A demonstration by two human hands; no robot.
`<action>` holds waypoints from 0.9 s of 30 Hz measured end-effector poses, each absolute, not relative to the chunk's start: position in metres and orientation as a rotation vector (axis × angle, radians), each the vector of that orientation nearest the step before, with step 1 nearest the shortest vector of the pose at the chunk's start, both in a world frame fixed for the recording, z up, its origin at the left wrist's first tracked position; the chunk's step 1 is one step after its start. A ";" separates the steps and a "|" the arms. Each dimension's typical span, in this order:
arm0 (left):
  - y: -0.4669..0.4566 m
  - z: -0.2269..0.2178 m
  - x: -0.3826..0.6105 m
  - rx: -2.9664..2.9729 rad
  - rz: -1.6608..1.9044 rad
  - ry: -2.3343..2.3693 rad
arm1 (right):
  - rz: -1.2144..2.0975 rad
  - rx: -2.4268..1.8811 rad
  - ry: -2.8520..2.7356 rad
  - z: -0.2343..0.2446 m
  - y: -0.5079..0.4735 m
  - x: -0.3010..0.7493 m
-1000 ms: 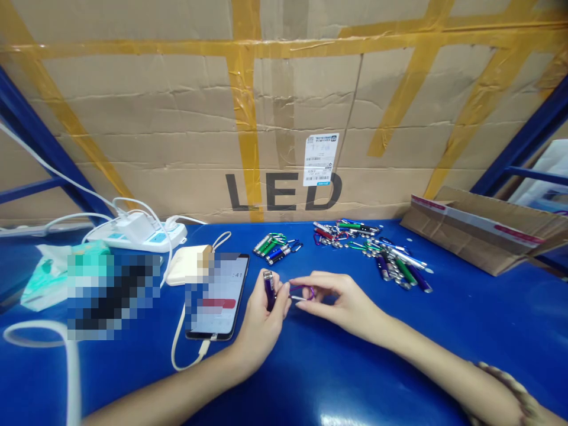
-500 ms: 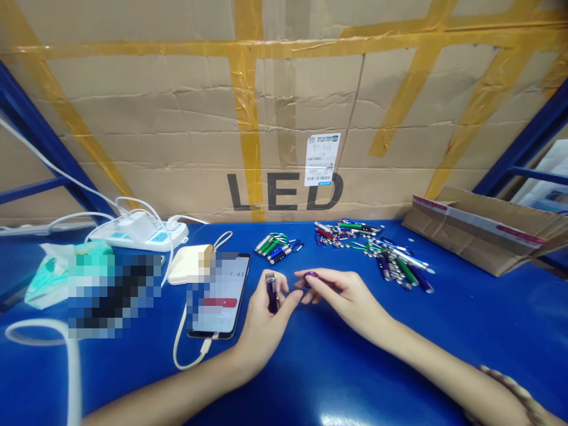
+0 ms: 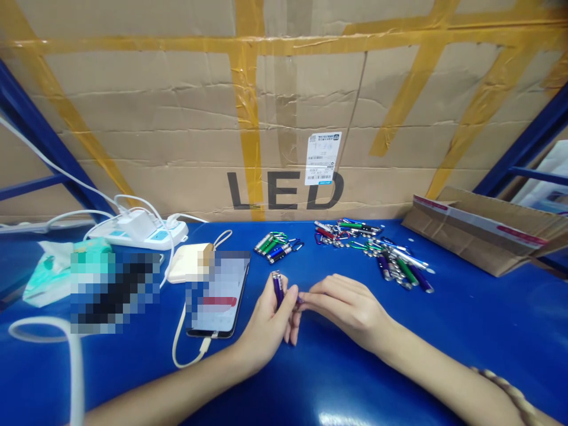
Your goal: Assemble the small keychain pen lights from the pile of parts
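Note:
My left hand [image 3: 265, 328] is closed around a small purple flashlight [image 3: 278, 288], whose silver end points up and away from me. My right hand [image 3: 350, 305] pinches a purple carabiner [image 3: 300, 300] between thumb and fingers, close against the left fingertips. Most of the carabiner is covered by fingers, so I cannot tell whether it is joined to the flashlight. Beyond the left hand lies a small group of green, blue and dark flashlights [image 3: 275, 249] with carabiners. Farther right is a looser pile of colored flashlights [image 3: 403, 269] among several carabiners [image 3: 355, 244].
Left of my hands lies a phone [image 3: 222, 322] with a charging cable, beside a white power bank [image 3: 180, 263]. A power strip [image 3: 171, 236] and a tissue pack [image 3: 42, 284] sit farther left. An open cardboard box [image 3: 465, 236] stands right; a large carton [image 3: 177, 130] backs the blue table.
My right hand has brought the carabiner down and left to the left fingers. The flashlight in my left hand has tilted and shifted slightly right.

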State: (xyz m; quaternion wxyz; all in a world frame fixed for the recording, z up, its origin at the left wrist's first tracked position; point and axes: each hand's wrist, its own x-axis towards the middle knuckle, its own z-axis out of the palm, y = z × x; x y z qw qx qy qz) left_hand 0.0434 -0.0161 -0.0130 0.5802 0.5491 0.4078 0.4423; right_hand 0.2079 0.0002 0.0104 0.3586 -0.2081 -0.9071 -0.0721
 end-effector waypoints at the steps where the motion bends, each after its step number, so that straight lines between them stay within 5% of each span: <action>1: -0.015 -0.013 0.043 1.281 1.044 0.944 | -0.174 -0.513 -2.336 0.011 0.000 0.208; 18: -0.012 -0.010 0.042 1.184 1.202 0.901 | -0.028 -0.502 -2.368 0.005 0.009 0.208; 27: -0.017 -0.017 0.040 1.486 1.252 1.258 | 0.247 -0.646 -2.520 0.008 0.009 0.207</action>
